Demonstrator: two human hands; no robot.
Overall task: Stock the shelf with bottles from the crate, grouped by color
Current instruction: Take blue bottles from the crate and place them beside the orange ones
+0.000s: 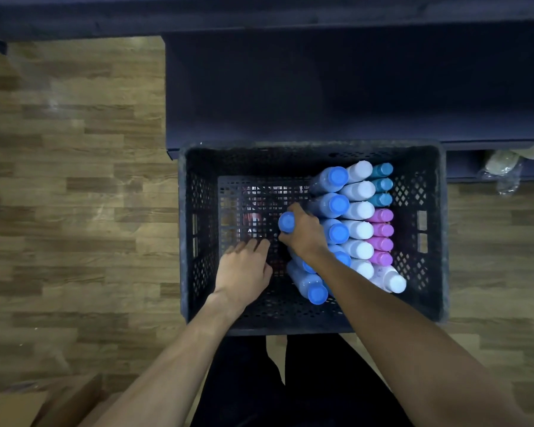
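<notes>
- R hand point(302, 232) grips blue-capped bottle point(287, 222); L hand point(244, 272) fingers straight, inside crate point(441, 241).
- Caps showing: 3 teal, 4 pink, approx 7 blue, 6 white.

Both bare forearms reach forward toward twelve o'clock. The left hand point(244, 269) lies palm down, fingers extended and spread loosely, pointing toward eleven. The right hand point(302, 231), just beside it at two o'clock, has its fingers curled in a grip, wrist bent slightly inward.
</notes>
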